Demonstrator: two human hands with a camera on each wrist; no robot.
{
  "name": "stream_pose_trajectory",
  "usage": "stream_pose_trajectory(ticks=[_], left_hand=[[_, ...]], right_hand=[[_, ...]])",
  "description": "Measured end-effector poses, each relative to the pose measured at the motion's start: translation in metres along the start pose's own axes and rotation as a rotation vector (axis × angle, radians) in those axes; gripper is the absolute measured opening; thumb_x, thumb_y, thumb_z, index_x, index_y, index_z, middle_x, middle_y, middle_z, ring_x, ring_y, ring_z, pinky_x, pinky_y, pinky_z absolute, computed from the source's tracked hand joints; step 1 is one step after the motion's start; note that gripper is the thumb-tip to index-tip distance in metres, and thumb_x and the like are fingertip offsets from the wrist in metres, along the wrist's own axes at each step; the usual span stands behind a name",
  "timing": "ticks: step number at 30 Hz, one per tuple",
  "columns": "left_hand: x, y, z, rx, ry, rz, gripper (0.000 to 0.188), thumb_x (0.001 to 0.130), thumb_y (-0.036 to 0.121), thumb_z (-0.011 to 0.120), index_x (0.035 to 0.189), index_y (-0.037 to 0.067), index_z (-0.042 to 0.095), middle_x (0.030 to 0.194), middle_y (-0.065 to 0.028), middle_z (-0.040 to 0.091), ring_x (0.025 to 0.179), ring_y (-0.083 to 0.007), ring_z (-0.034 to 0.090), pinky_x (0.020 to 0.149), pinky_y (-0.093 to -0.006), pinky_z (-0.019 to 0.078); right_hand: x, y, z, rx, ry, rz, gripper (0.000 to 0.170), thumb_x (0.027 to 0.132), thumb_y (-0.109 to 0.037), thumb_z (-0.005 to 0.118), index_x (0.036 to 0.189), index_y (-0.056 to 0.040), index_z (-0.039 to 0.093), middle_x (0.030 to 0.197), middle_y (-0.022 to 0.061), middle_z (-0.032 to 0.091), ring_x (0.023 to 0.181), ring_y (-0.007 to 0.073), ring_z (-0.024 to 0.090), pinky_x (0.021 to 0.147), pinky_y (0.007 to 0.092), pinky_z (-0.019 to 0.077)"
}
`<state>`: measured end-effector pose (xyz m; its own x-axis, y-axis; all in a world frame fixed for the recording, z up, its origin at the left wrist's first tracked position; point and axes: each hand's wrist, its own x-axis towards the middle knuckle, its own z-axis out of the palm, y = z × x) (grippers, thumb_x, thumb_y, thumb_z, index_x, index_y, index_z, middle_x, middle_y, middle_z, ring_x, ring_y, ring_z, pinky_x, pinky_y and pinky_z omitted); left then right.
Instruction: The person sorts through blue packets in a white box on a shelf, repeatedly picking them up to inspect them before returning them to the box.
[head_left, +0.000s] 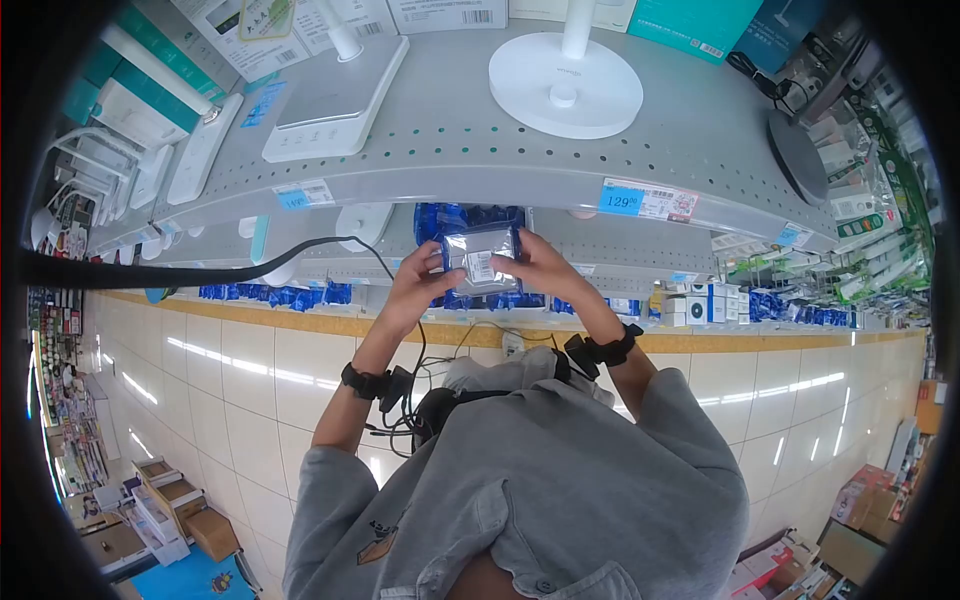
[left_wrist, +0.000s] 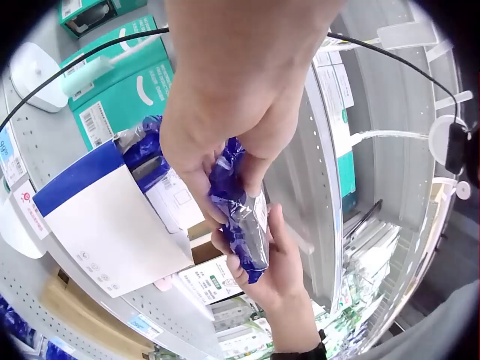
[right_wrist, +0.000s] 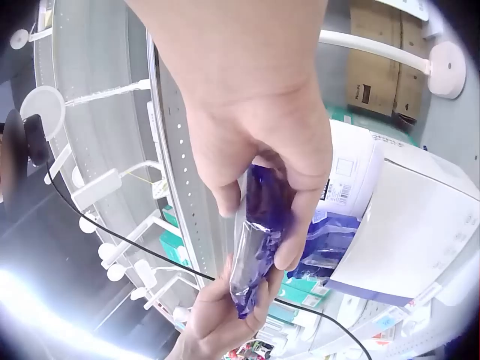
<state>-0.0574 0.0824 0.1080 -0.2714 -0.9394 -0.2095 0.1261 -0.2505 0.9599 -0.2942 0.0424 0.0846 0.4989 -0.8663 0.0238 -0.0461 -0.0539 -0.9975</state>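
Note:
A flat blue plastic packet (head_left: 492,243) with a clear front and a white barcode label is held up before the shelf. My left hand (head_left: 413,287) grips one end of it, thumb over the front. The other end is in the grip of my right hand (head_left: 556,275), its thumb also on the front. Seen edge-on in the left wrist view, the crinkled packet (left_wrist: 249,225) lies between the thumb and fingers of each hand. Just beyond it, more blue packets (right_wrist: 330,244) sit in an open white box (right_wrist: 409,232) with a blue edge.
Above the hands runs a perforated grey shelf (head_left: 450,165) with white lamp bases (head_left: 566,85) and price tags (head_left: 622,200). Green boxes (left_wrist: 120,90) stand behind. A black cable (head_left: 300,252) crosses near the left arm. Tiled floor (head_left: 240,365) lies below, with cartons (head_left: 210,530) at lower left.

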Motion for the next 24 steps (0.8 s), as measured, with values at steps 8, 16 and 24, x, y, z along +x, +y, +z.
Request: stream_pose_trajectory(ticks=[8,16,24], left_hand=[[0.007,-0.015,0.000,0.115,0.065,0.017,0.039,0.088,0.007,0.068,0.122,0.001,0.052,0.108,-0.0108,0.068,0.094,-0.0139,0.065,0.082,-0.0252,0.0517],[0.008,0.020,0.006,0.893,0.441,0.465,0.048,0.079,0.011,0.069,0.123,0.001,0.051,0.113,-0.0233,0.059,0.105,-0.0382,0.058,0.092,-0.0430,0.0463],[0.064,-0.026,-0.023,0.775,0.517,0.347,0.076,0.080,0.025,0.073,0.135,-0.009,0.034,0.122,-0.0299,0.056,0.113,-0.0393,0.057,0.096,-0.0420,0.0449]], right_hand=[[0.007,0.000,-0.011,-0.357,0.048,0.152,0.040,0.093,-0.035,0.063,0.106,0.0028,0.059,0.082,0.0101,0.062,0.073,0.0131,0.058,0.059,0.0297,0.0457],[0.031,-0.025,-0.014,-0.857,0.540,-0.488,0.032,0.085,-0.025,0.064,0.103,0.0018,0.060,0.083,0.0219,0.065,0.075,0.0423,0.062,0.069,0.0469,0.0511],[0.067,-0.031,0.016,-0.945,0.474,-0.266,0.028,0.081,-0.016,0.063,0.104,0.0000,0.062,0.096,0.0205,0.064,0.087,0.0406,0.061,0.076,0.0473,0.0499]])
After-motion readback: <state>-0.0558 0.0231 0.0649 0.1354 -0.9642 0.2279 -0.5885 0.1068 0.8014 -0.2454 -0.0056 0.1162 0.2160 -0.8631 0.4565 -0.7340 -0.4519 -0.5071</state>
